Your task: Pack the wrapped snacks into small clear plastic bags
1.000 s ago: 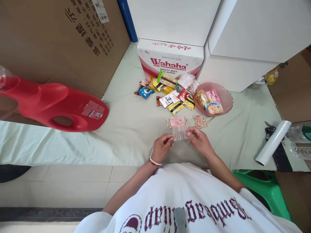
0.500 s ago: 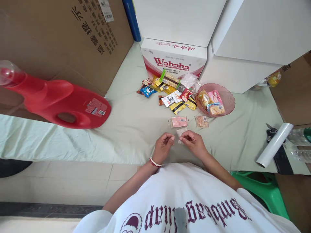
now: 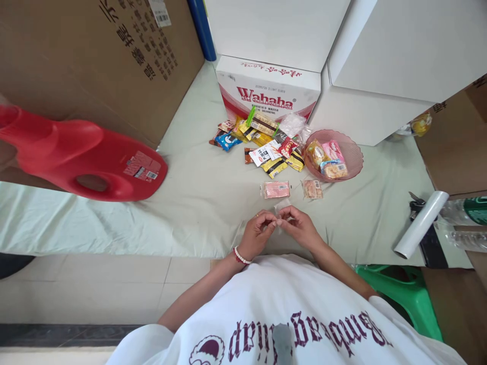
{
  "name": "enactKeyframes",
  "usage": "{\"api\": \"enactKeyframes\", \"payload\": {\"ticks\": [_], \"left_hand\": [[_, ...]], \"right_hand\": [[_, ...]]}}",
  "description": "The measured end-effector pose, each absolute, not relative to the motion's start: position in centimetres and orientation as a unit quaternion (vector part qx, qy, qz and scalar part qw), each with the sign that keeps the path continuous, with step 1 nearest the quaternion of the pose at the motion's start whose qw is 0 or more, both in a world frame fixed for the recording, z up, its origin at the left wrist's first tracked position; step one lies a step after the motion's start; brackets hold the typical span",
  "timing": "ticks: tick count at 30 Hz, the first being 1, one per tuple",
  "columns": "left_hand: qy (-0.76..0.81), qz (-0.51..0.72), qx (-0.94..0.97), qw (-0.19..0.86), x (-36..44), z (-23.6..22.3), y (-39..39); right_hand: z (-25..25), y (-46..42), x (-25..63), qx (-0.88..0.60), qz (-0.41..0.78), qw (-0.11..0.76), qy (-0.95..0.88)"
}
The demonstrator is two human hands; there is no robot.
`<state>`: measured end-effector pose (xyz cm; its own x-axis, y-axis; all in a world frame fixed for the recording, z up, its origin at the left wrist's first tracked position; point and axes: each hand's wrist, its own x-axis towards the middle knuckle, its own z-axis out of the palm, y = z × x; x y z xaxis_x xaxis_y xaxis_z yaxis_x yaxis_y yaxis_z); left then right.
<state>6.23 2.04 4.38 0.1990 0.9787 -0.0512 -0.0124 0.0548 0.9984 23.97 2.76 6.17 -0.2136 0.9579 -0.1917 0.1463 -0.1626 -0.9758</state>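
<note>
A small clear plastic bag [image 3: 282,204] is between my hands, its upper part showing above the fingers. My right hand [image 3: 302,230] pinches it from the right. My left hand [image 3: 257,236], with a beaded bracelet at the wrist, is closed with its fingertips meeting the right ones at the bag's lower edge; the fingers cover that part. Just beyond lies a pink wrapped snack [image 3: 276,189], and right of it a smaller wrapped snack [image 3: 312,189]. A pink translucent bowl [image 3: 354,158] holds a few packaged snacks.
Behind is a pile of snack packets [image 3: 272,152] against a Wahaha carton [image 3: 266,96]. A red jug [image 3: 110,162] lies at left by a large cardboard box [image 3: 95,66]. At right are a white roll [image 3: 421,224], keys [image 3: 416,203] and plastic bottles [image 3: 458,212].
My left hand has moved right, bringing its fingertips up to the bag and my right fingers. The whole view has shifted slightly; the snacks and bowl stay in place.
</note>
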Motion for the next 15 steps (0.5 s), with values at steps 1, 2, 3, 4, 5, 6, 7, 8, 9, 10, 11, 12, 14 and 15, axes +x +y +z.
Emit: {"api": "enactKeyframes", "payload": {"ticks": [1,2,3,4,5,6,7,8,9,10,11,12,14,15], "left_hand": [[0.458,0.439,0.534,0.559,6.2,4.4,2.1],[0.464,0.44,0.532,0.555,6.1,4.5,2.1],[0.472,0.443,0.523,0.554,5.9,4.6,2.2],[0.481,0.446,0.51,0.556,5.7,4.6,2.3],[0.489,0.451,0.493,0.561,5.5,4.6,2.4],[0.494,0.458,0.473,0.568,5.2,4.6,2.6],[0.497,0.465,0.451,0.577,5.0,4.5,2.6],[0.5,0.474,0.425,0.587,4.8,4.4,2.7],[0.502,0.483,0.395,0.599,4.6,4.3,2.8],[0.502,0.492,0.361,0.612,4.5,4.2,2.8],[0.5,0.5,0.325,0.628,4.5,4.1,2.8],[0.494,0.507,0.292,0.643,4.4,4.1,2.8],[0.475,0.517,0.246,0.668,4.4,4.3,2.6],[0.464,0.521,0.235,0.677,4.3,4.5,2.6]], "right_hand": [[6.2,2.9,23.9,-0.509,0.568,0.361,-0.536],[6.2,3.0,23.8,-0.507,0.572,0.363,-0.533],[6.3,3.2,23.9,-0.507,0.578,0.365,-0.525],[6.4,3.3,24.0,-0.508,0.585,0.367,-0.514],[6.4,3.4,24.2,-0.511,0.592,0.37,-0.501],[6.5,3.5,24.5,-0.514,0.598,0.374,-0.489],[6.5,3.5,24.8,-0.516,0.6,0.382,-0.476],[6.5,3.6,25.0,-0.519,0.602,0.392,-0.463],[6.5,3.6,25.2,-0.523,0.604,0.402,-0.448],[6.4,3.5,25.3,-0.527,0.605,0.41,-0.434],[6.3,3.5,25.3,-0.531,0.604,0.418,-0.422],[6.3,3.4,25.3,-0.535,0.602,0.426,-0.412],[6.1,3.0,25.0,-0.535,0.594,0.448,-0.4],[6.0,2.8,24.9,-0.53,0.589,0.461,-0.399]]}}
